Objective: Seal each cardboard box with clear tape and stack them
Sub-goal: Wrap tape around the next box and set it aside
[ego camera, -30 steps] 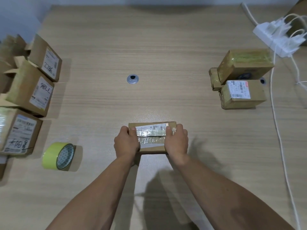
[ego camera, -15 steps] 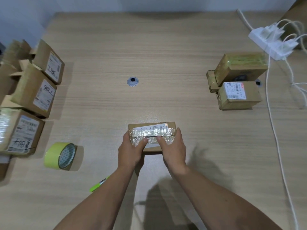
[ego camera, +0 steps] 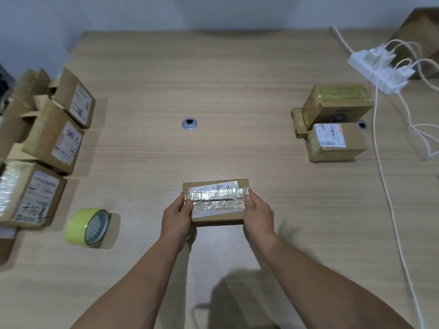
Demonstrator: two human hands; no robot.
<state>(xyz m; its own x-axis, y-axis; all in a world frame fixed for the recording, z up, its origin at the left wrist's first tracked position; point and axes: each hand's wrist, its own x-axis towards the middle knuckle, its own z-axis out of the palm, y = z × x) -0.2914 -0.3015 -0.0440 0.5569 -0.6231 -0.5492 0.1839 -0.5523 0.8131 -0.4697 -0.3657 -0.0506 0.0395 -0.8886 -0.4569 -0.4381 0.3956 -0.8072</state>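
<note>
Head: box (ego camera: 217,203) ends gripped (table (ego camera: 237,91) beyond)

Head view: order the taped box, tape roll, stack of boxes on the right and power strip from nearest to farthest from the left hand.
1. The taped box: the left hand grips its left end.
2. The tape roll: on the table, to that hand's left.
3. The stack of boxes: across the table, on the right.
4. The power strip: beyond the stack, far right corner.
</note>
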